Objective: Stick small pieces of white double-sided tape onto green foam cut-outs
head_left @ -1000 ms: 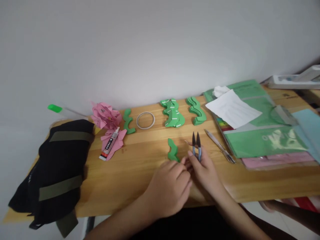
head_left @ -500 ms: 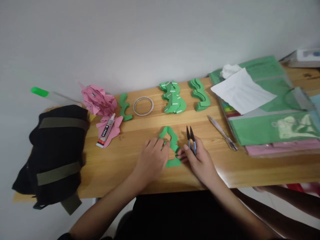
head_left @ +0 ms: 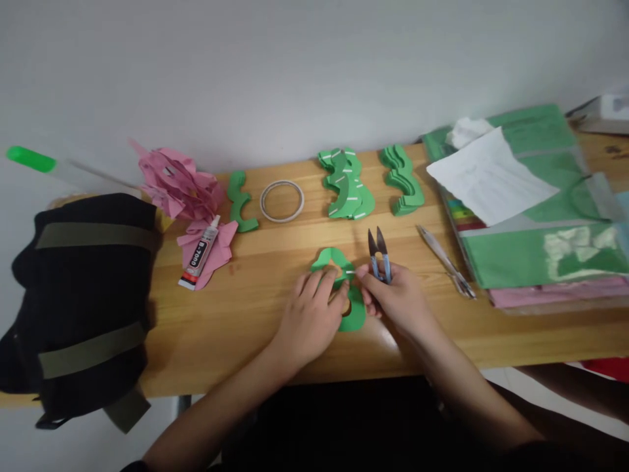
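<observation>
On the table lies a wavy green paper cutout [head_left: 354, 320] with gaps inside its outline. My left hand [head_left: 314, 314] rests on it, fingers stretched out and pressing it down. In my right hand [head_left: 393, 295] are thread snips [head_left: 378, 255], their dark blades pointing away from me and apart. The thumb and fingertips of that hand pinch the end of a small white strip [head_left: 350, 272] at the cutout's right edge. Part of the cutout is hidden under my left fingers.
Green cutout stacks [head_left: 346, 187] [head_left: 401, 180], some with white strips, stand along the wall beside a tape roll [head_left: 263, 200]. A glue tube [head_left: 199, 252] lies on pink paper [head_left: 226, 239]. A black bag [head_left: 93, 288] is left; a pen [head_left: 442, 255] and green sheets [head_left: 515, 255] are right.
My right fingertips have moved up along the cutout's right edge and now pinch a white strip there. My left hand has shifted slightly over the cutout. The camera view has shifted a little.
</observation>
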The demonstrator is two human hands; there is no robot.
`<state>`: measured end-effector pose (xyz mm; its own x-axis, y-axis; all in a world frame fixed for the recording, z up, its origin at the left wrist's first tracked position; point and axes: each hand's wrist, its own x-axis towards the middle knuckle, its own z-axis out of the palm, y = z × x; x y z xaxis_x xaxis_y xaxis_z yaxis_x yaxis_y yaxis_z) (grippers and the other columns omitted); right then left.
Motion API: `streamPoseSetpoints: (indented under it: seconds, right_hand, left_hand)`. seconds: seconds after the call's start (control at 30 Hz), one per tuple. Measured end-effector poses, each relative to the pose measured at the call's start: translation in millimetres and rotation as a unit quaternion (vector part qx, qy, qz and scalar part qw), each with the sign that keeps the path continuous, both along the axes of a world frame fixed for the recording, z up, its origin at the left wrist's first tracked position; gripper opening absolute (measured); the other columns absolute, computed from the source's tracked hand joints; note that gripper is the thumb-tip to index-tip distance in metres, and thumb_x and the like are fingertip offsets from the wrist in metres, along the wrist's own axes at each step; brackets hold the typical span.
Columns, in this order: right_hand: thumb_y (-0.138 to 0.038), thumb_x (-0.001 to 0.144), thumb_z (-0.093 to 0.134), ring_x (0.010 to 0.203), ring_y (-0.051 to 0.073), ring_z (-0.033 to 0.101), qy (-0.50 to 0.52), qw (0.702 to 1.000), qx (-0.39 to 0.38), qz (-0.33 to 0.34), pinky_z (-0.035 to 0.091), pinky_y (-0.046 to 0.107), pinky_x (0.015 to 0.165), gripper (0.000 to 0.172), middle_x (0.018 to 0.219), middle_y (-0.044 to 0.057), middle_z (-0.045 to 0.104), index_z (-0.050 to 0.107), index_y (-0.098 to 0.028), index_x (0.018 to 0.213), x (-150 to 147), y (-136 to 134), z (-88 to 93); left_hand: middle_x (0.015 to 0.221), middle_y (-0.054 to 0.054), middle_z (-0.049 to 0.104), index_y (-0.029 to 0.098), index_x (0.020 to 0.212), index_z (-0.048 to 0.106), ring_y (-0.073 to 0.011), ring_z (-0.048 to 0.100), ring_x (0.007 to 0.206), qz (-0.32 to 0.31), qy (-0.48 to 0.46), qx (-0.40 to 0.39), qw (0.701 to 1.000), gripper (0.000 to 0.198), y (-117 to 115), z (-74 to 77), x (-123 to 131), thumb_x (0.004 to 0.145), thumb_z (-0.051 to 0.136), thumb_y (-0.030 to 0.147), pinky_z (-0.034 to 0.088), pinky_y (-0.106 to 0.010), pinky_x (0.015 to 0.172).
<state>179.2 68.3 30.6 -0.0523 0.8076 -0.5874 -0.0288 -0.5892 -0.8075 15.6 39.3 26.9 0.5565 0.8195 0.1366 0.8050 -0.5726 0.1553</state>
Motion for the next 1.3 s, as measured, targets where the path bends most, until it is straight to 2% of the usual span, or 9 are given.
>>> streamPoseSetpoints:
  seconds: [0.3,0.7,0.97,1.17,1.3]
  right_hand:
    - [-0.041,0.072,0.067,0.028,0.007,0.046,-0.042,0.999,0.005,0.014,0.036,0.016,0.028,0.027,0.039,-0.007,0.051,0.053,-0.019,0.067,-8.4,5.0,-3.7]
    - [-0.042,0.073,0.068,0.028,0.008,0.046,-0.035,0.999,-0.001,0.008,0.037,0.017,0.028,0.027,0.039,-0.007,0.051,0.055,-0.019,0.069,-6.0,3.6,-5.4]
    - [-0.042,0.073,0.066,0.028,0.008,0.046,-0.045,0.999,0.001,0.012,0.038,0.017,0.028,0.026,0.039,-0.007,0.052,0.055,-0.019,0.070,-7.5,4.8,-4.3]
    - [-0.042,0.073,0.065,0.029,0.009,0.048,-0.064,0.998,0.000,0.007,0.038,0.018,0.028,0.025,0.039,-0.007,0.052,0.055,-0.018,0.072,-9.3,3.7,-3.6]
    - [-0.045,0.072,0.066,0.029,0.010,0.049,-0.060,0.998,0.005,-0.006,0.039,0.019,0.028,0.029,0.039,-0.006,0.053,0.056,-0.018,0.072,-9.7,2.4,-4.7]
  left_hand:
    - [0.128,-0.013,0.063,0.014,0.112,0.065,-0.0272,0.059,0.108,0.008,-0.020,-0.019,1.000,0.026,-0.2,-0.9,-0.1,0.091,0.051,0.017,0.046,-0.041,0.088]
    - [0.136,-0.010,0.060,0.017,0.112,0.066,-0.0266,0.056,0.116,0.018,-0.026,-0.047,0.998,0.027,0.9,-1.2,0.5,0.092,0.048,0.018,0.046,-0.041,0.089]
    - [0.133,-0.012,0.062,0.016,0.117,0.064,-0.0260,0.048,0.132,0.005,-0.043,-0.052,0.998,0.030,2.7,-3.1,-1.8,0.094,0.045,0.020,0.039,-0.045,0.107]
    - [0.135,-0.012,0.061,0.010,0.130,0.056,-0.0241,0.049,0.131,0.015,-0.035,-0.048,0.998,0.039,2.7,-8.6,-1.4,0.096,0.042,0.025,0.035,-0.044,0.111]
    - [0.136,-0.012,0.060,0.011,0.130,0.056,-0.0236,0.049,0.131,0.019,-0.027,-0.058,0.998,0.040,2.8,-8.6,0.2,0.096,0.042,0.026,0.034,-0.045,0.112]
